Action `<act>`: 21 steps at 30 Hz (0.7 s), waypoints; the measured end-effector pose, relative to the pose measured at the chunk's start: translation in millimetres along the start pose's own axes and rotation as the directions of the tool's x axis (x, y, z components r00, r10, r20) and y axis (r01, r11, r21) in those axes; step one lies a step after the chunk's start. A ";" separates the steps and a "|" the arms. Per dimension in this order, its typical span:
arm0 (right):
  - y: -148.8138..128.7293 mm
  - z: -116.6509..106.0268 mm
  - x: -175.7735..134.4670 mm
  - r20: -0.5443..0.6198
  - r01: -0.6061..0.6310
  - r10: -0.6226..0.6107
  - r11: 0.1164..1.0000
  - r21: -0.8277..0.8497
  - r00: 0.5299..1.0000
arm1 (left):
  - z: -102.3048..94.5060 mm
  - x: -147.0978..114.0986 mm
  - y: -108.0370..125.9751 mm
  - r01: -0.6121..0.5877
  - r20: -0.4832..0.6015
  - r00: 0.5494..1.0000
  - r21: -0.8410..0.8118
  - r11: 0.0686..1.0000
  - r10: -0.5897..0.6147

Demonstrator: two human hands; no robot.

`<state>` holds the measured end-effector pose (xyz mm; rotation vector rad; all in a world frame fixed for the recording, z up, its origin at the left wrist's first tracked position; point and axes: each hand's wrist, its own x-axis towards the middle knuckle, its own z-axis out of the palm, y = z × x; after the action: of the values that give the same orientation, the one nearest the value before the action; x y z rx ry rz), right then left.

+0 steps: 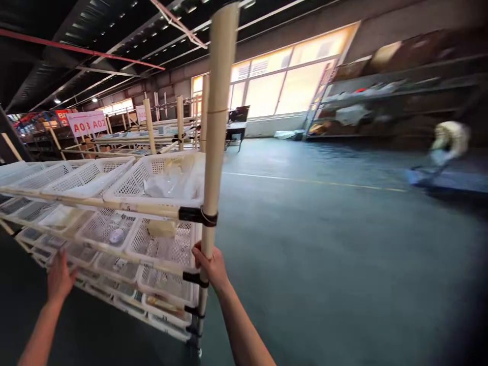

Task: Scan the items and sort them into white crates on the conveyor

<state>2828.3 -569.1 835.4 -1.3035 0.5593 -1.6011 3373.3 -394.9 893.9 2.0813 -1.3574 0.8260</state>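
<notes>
My right hand is wrapped round the cream upright pole at the near corner of a tiered rack, just below a black pipe joint. My left hand is in front of the rack's lower tiers at the left, fingers stretched out and thumb apart; whether it touches a basket edge I cannot tell. White perforated plastic baskets stand in rows on each tier. The top corner basket holds clear plastic bags. One basket below contains a small round white item.
Green-grey floor with a pale line stretches to the right. More pole racks and signs stand behind. Loaded shelving lines the right wall. A blurred pale shape is at far right; a dark desk is by the windows.
</notes>
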 end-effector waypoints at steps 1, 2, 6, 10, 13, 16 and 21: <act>-2.3 -8.6 -14.4 -0.079 -0.001 -0.001 1.000 -0.029 0.997 | 2.0 24.8 -10.7 -0.029 0.052 0.998 0.099 0.995 0.024; -3.9 -15.3 -28.0 -0.173 0.000 -0.011 0.998 -0.063 0.985 | 3.6 49.1 -18.9 -0.072 0.115 0.992 0.190 0.979 0.051; -11.0 -33.9 -63.5 -0.532 0.011 -0.152 0.966 -0.258 0.833 | 9.9 125.2 -16.7 -0.370 0.484 0.856 0.328 0.869 0.182; -27.5 -34.6 -68.5 -0.677 0.006 -0.277 0.928 -0.373 0.682 | 25.7 155.7 1.3 -0.546 0.571 0.757 0.286 0.788 0.317; -35.4 -34.4 -71.0 -0.740 -0.026 -0.238 0.945 -0.326 0.629 | 41.1 158.1 -1.9 -0.575 0.488 0.776 0.285 0.767 0.401; -21.8 -86.1 -86.1 -0.815 -0.071 -0.165 0.967 -0.244 0.555 | 68.0 125.2 23.3 -0.589 0.473 0.760 0.213 0.779 0.445; 59.0 -341.9 -104.2 -0.856 -0.097 -0.306 0.921 -0.377 0.417 | 165.0 -44.2 200.7 -0.560 0.491 0.755 0.137 0.817 0.435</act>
<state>2532.4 -576.0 626.5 -0.5563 1.5554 -2.3630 3208.0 -557.0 767.9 2.2286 -2.2430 0.8132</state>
